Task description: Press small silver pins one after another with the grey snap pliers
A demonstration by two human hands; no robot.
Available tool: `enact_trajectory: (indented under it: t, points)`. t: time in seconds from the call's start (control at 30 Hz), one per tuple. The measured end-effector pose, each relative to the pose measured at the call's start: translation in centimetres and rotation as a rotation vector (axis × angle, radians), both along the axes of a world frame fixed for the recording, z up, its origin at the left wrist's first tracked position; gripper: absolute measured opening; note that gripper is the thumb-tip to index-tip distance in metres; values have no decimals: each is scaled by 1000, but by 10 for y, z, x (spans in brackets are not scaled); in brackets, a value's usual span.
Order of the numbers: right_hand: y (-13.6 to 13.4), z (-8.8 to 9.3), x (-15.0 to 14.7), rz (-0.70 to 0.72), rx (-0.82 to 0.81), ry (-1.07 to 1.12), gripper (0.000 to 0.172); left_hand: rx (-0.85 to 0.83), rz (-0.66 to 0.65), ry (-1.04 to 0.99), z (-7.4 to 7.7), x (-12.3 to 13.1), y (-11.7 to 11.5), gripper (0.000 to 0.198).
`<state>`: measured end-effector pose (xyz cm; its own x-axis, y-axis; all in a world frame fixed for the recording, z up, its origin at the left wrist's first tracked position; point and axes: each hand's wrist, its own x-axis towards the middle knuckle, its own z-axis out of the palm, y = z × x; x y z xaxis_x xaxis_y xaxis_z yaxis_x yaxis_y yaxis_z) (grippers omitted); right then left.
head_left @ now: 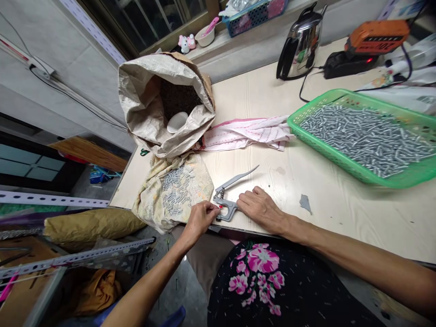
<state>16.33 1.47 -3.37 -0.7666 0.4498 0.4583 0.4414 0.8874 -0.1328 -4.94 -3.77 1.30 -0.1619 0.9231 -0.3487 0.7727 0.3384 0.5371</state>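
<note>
Near the table's front edge lie grey snap-fastener pliers (227, 210), with a coil spring between their spread handles and a small red part in the jaw. My right hand (259, 208) is closed around one handle; the other handle stands free, pointing away to the right. My left hand (201, 218) pinches at the jaw opening, beside the red part. Whatever is between its fingertips is too small to make out. Left of it, many small metal pieces (175, 188) are spread on a crumpled yellowish cloth (202, 177).
A green plastic basket (340, 167) full of short metal pieces stands right. Behind the cloth is an open woven sack (136, 97) holding dark material and a white bowl (177, 121). A pink-white towel (248, 134), a kettle (301, 41) and a charging battery (376, 38) sit further back.
</note>
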Motion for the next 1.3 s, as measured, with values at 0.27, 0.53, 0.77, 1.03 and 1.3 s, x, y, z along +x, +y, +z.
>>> enact_trajectory:
  t: [0.27, 0.53, 0.77, 1.03, 1.3]
  points:
    - [-1, -4, 1, 12, -214, -100, 13, -219, -34, -85, -12, -10, 1, 34]
    - [29, 4, 14, -26, -368, -220, 104, -183, -2, -83, -10, -9, -5, 38]
    - [31, 10, 14, -52, -356, -243, 84, -153, 46, -107, -18, -9, -9, 39]
    - [23, 15, 13, -31, -394, -168, 50, -54, -17, 68, -11, -2, -16, 27]
    - [18, 18, 18, -28, -404, -145, 63, 412, -642, 236, -14, 28, 7, 55]
